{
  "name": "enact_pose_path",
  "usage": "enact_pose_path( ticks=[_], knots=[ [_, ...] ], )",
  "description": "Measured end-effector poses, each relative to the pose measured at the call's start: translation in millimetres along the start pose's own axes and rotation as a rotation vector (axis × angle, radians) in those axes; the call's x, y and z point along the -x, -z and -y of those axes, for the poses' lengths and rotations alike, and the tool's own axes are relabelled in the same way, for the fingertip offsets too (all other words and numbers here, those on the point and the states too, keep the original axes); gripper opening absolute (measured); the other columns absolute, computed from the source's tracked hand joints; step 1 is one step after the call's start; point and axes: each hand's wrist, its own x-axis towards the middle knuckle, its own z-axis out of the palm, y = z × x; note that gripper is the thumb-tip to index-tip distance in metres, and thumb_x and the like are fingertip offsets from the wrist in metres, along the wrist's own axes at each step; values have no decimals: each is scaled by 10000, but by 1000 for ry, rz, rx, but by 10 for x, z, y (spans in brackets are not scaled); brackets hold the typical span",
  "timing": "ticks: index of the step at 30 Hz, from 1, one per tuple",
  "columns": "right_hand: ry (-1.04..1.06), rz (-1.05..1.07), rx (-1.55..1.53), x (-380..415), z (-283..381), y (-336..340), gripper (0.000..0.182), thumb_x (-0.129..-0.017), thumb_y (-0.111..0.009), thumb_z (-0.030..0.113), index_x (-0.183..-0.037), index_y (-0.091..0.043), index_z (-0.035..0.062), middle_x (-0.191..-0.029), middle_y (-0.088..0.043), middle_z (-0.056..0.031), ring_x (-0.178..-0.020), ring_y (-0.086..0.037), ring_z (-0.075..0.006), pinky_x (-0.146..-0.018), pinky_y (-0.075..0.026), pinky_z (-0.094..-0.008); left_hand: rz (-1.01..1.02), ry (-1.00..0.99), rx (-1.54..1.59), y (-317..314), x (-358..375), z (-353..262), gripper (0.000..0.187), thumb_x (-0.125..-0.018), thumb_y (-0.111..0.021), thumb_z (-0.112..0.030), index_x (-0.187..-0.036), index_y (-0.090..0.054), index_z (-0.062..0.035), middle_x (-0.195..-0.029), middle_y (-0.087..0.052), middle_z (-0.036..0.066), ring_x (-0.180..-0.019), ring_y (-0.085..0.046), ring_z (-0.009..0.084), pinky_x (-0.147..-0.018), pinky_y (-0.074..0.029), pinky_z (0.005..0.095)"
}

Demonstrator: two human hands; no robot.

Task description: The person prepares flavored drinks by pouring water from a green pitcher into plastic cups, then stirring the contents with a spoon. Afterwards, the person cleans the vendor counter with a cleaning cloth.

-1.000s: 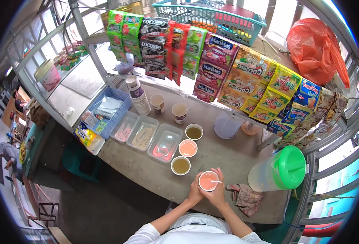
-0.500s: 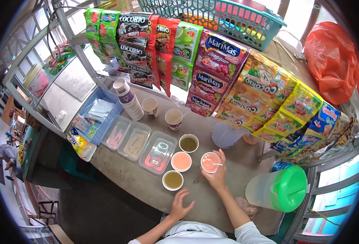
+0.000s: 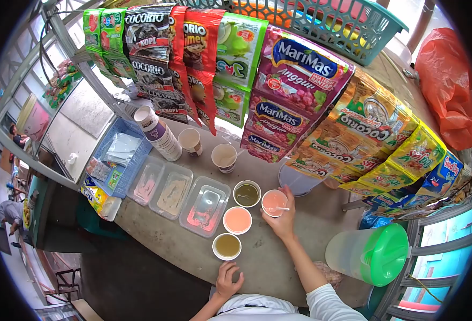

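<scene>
My right hand is wrapped round a paper cup of pink drink, which has a white spoon leaning in it. Just left of it stand three more filled cups: a dark green drink at the back, a pink drink in the middle and an olive-green drink in front. My left hand rests at the table's front edge just below the olive-green cup. Its fingers are loosely bent with the thumb apart, and it holds nothing.
Plastic tubs with powder sit left of the cups, near a stack of paper cups and a blue basket. Drink sachets hang across the back. A green-lidded jug stands right. Another person is far left.
My right hand has shifted the pink cup away from me, closer to the dark green cup's level. My left hand has drawn left and its fingers have curled in. The view has tilted slightly.
</scene>
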Motion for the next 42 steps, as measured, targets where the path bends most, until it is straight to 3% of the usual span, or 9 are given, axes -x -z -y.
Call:
enact_pose_path(
  ticks=[12,18,27,30,33,36,39,42],
  knots=[
    [24,53,59,-35,-11,42,965,-630,-883,194,-1414,-349,16,-1322,-486,-196,-1204,-516,-353,-1016,-427,-442,-5,3,-7,17,-38,-41,315,-726,-753,-84,-1006,-617,-32,-1089,-610,150,-1043,-613,356,-887,-519,416],
    [68,80,76,-65,-72,55,943,-628,-883,212,-1396,-372,16,-1308,-496,-192,-1200,-519,-347,-1011,-429,-435,22,28,36,25,-29,-50,321,-725,-732,-30,-1016,-597,-14,-1098,-599,176,-1103,-583,384,-930,-489,440],
    [90,158,55,-133,-112,93,949,-616,-887,226,-1390,-376,19,-1294,-499,-180,-1224,-491,-355,-1024,-413,-443,-19,-4,11,5,-34,-29,298,-734,-737,-74,-1002,-617,-27,-1080,-618,153,-1047,-611,361,-883,-519,416],
    [169,151,101,-146,-9,179,953,-627,-887,295,-1393,-382,40,-1286,-500,-173,-1257,-439,-356,-1048,-381,-453,-22,-10,9,3,-38,-24,297,-734,-738,-73,-1002,-618,-27,-1076,-620,154,-1048,-611,359,-885,-519,417],
    [168,142,231,-91,59,357,845,-684,-849,359,-1377,-445,95,-1362,-446,-179,-1231,-437,-379,-982,-414,-436,-17,-4,17,10,-34,-23,304,-734,-739,-70,-1009,-617,-28,-1081,-619,154,-1056,-610,358,-891,-516,417],
    [206,129,356,-111,179,499,569,-764,-795,347,-1223,-593,79,-1197,-581,-144,-1042,-546,-297,-842,-427,-383,-13,-1,33,14,-33,-26,309,-736,-737,-64,-1016,-614,-26,-1089,-613,158,-1063,-607,359,-898,-513,418],
    [137,334,241,-143,210,598,262,-829,-743,254,-1016,-696,77,-920,-666,-68,-763,-577,-223,-702,-391,-348,-14,-12,28,21,-40,-35,319,-739,-734,-60,-1029,-607,-23,-1096,-607,159,-1079,-601,361,-909,-508,420],
    [170,232,204,-138,310,568,111,-866,-699,181,-904,-726,80,-732,-653,-23,-571,-518,-191,-642,-365,-331,-23,-18,43,15,-33,-20,324,-743,-731,-57,-1038,-603,-19,-1102,-602,158,-1093,-596,366,-920,-503,424]
  ],
)
